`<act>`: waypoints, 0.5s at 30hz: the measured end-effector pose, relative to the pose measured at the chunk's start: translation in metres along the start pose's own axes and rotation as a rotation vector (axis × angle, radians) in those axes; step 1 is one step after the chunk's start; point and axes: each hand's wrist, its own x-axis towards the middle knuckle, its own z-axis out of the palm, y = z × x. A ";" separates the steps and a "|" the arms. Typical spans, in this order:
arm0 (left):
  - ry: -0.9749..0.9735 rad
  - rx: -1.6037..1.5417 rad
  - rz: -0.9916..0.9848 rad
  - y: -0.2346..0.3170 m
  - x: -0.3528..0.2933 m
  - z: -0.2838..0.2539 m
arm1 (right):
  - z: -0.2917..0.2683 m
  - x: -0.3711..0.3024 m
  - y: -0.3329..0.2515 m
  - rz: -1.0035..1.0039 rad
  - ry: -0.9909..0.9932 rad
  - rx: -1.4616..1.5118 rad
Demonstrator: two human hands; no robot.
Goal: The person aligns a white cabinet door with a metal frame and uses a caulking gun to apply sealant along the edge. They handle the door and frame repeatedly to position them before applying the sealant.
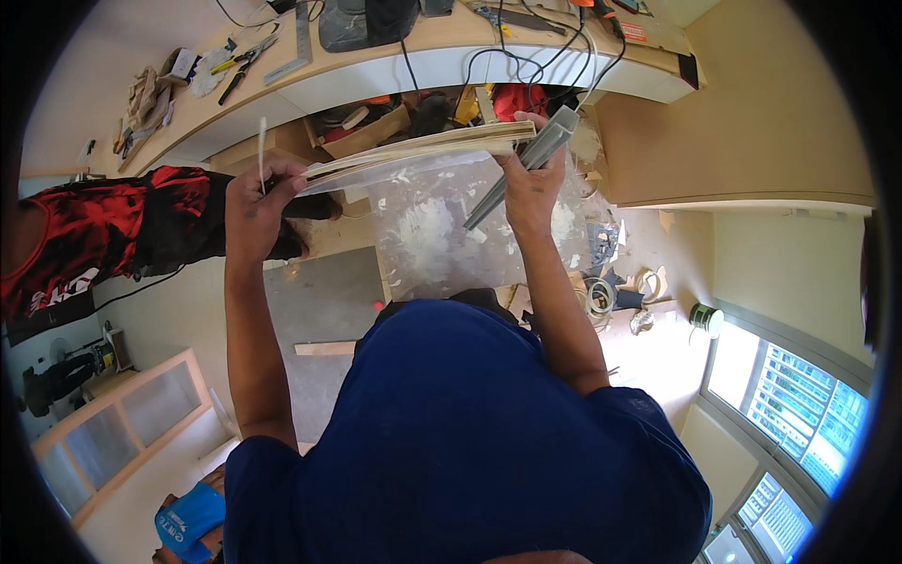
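Observation:
A bundle of long, thin, pale strips (423,146) stretches between my two hands in front of the worktop. My left hand (252,211) is closed round the left end of the bundle. From the same hand a slim whitish stick (262,141) points upward. At the other end, my right hand (534,188) grips the bundle together with a grey metal channel (489,205), which slants from upper right to lower left. The fingertips of the right hand are partly hidden behind the strips and channel.
Pliers (246,73), a metal square (303,38) and cables (526,66) lie on the worktop (211,117). Beneath it sits a cardboard box (376,132). A person in red and black (169,211) is close by on my left. Coiled cable (598,296) and a green tub (705,320) are at right.

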 end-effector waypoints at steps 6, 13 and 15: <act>0.147 0.004 0.088 -0.003 0.000 0.013 | -0.001 0.002 -0.001 0.036 -0.021 -0.017; 0.220 0.111 0.135 0.001 -0.003 0.027 | -0.003 0.005 0.008 -0.010 -0.025 -0.041; 0.211 0.149 0.156 0.000 -0.003 0.027 | -0.002 0.005 0.006 -0.023 -0.026 -0.064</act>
